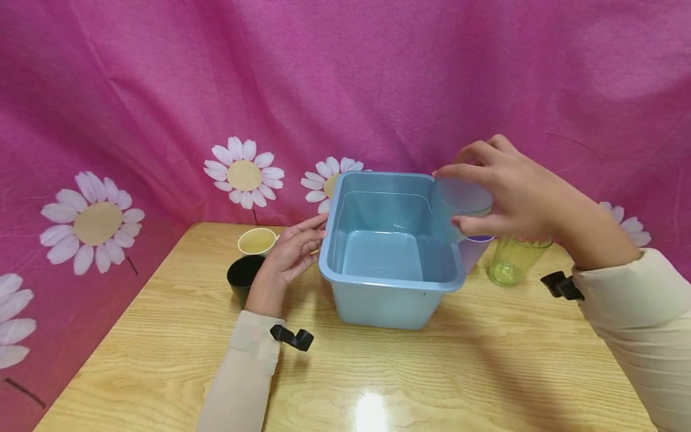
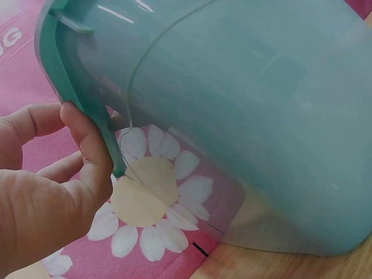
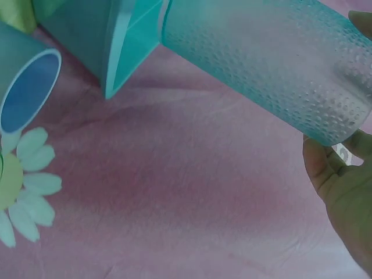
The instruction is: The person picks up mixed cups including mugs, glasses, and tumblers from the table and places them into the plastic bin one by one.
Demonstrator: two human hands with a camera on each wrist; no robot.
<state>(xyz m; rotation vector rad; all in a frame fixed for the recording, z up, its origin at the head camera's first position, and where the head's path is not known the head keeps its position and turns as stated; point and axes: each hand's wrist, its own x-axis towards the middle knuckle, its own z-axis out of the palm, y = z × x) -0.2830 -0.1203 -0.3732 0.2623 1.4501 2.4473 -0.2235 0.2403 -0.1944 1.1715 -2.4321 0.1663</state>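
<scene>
In the head view a pale blue plastic basin [image 1: 391,303] stands on the table. My left hand [image 1: 294,249] grips its left rim; the left wrist view shows the fingers bent around the basin's edge [image 2: 87,104]. With thumb and fingers spread around its base end, my right hand [image 1: 518,192] holds a translucent blue cup [image 1: 459,207] at the basin's right rim. That cup is turned over, its mouth toward the basin. Small bumps cover the cup's wall [image 3: 261,64] in the right wrist view.
A purple cup [image 1: 475,255] and a yellow-green glass [image 1: 510,264] stand right of the basin. Left of it, beside my left wrist, are a black cup [image 1: 240,279] and a yellow mug [image 1: 257,241]. A pink flowered cloth [image 1: 378,84] hangs behind the wooden table [image 1: 335,378].
</scene>
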